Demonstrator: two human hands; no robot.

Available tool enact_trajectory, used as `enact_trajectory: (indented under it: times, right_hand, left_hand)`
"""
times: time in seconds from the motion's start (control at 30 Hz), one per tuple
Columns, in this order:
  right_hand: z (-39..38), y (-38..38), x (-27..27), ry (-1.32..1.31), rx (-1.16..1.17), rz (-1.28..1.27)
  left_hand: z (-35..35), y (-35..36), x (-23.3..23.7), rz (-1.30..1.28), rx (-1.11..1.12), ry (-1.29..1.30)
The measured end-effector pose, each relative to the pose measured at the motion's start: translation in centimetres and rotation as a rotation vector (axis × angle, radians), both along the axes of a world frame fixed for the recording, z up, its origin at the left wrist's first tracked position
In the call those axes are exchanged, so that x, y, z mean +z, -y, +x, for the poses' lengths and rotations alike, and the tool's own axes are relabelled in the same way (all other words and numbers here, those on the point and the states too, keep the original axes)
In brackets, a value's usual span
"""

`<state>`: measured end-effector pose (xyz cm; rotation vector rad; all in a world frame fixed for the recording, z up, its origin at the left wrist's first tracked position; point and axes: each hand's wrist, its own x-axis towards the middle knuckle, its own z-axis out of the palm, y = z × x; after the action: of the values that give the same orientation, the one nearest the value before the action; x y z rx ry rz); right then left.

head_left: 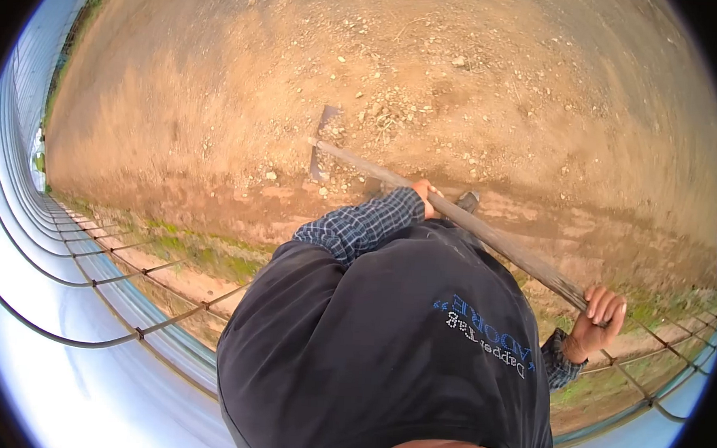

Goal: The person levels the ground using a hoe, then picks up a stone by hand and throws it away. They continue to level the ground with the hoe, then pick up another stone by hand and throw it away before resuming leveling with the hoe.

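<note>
A long wooden handle [511,247] runs diagonally from the upper left to the lower right, in front of the dark shirt [369,330]. My left hand [426,198] is wrapped round its middle part. Near the lower right end of the handle, my right hand [601,319] has its fingers curled over the wood. At the far end sits a flat metal hoe blade [322,145], at or just above the stony soil; the exact contact cannot be made out. Both wrists show checked sleeves.
Dry brown ground [260,97] with scattered small stones spreads ahead. The tip of a shoe [469,201] shows beside the handle. Wire mesh fencing [139,333] curves along the left and lower edges, and again at the lower right [649,400]. Green growth [211,253] lines the ground's near edge.
</note>
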<state>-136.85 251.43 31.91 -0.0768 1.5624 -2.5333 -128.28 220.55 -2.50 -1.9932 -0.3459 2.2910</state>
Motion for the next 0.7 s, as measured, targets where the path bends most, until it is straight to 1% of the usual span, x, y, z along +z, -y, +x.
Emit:
enact_trajectory:
  times: [0.03, 0.07, 0.1, 0.13, 0.2, 0.23, 0.3, 0.37, 0.43, 0.5, 0.53, 0.6, 0.63, 0.67, 0.7]
  right_hand:
    - [-0.8, -2.3, 0.4, -0.026, -0.004, -0.011]
    - [-1.6, -4.5, 0.8, -0.022, -0.014, -0.016]
    - [-2.6, -6.5, 1.0, -0.051, -0.016, -0.053]
    - [-3.6, -8.2, 1.2, -0.085, -0.018, -0.091]
    - [-5.3, -10.5, 0.8, -0.115, -0.008, -0.105]
    - [-6.0, -10.8, 0.5, -0.105, -0.026, -0.115]
    - [-6.9, -10.0, -0.3, -0.083, -0.011, -0.157]
    - [-6.9, -8.5, -1.8, -0.037, -0.015, -0.169]
    - [-6.4, -6.5, -3.4, 0.032, 0.007, -0.189]
    - [-5.4, -4.0, -4.4, 0.058, 0.022, -0.196]
    - [-4.9, -2.6, -4.6, 0.085, 0.029, -0.152]
    - [-4.1, -1.7, -4.6, 0.114, 0.023, -0.097]
    - [-3.6, -1.5, -4.5, 0.089, 0.014, -0.057]
    - [-3.3, -1.4, -4.3, 0.059, 0.008, -0.014]
    - [-3.1, -2.8, -3.6, 0.016, 0.002, 0.018]
  left_hand:
    - [-0.9, -2.4, 2.1, 0.039, -0.07, -0.068]
    - [-1.9, -4.8, 4.2, 0.034, -0.079, -0.064]
    - [-3.1, -6.8, 6.5, -0.016, -0.096, -0.077]
    - [-4.2, -8.4, 7.6, -0.068, -0.114, -0.097]
    - [-5.3, -9.9, 6.9, -0.084, -0.082, -0.134]
    - [-5.8, -9.8, 7.0, -0.055, -0.04, -0.101]
    - [-6.2, -8.7, 7.3, -0.007, 0.028, -0.065]
    - [-6.4, -6.2, 7.4, -0.083, 0.076, 0.044]
    - [-6.3, -3.1, 7.6, -0.218, -0.052, 0.113]
    - [-6.0, 0.2, 6.9, -0.245, 0.025, 0.125]
    - [-6.3, 1.3, 7.1, -0.243, 0.013, 0.125]
    - [-7.2, 2.5, 7.6, -0.278, -0.075, 0.219]
    - [-7.1, 2.3, 5.8, -0.268, -0.088, 0.218]
    - [-7.1, 1.6, 3.1, -0.253, -0.072, 0.109]
    - [-7.3, 0.4, 1.3, -0.233, -0.05, 0.002]
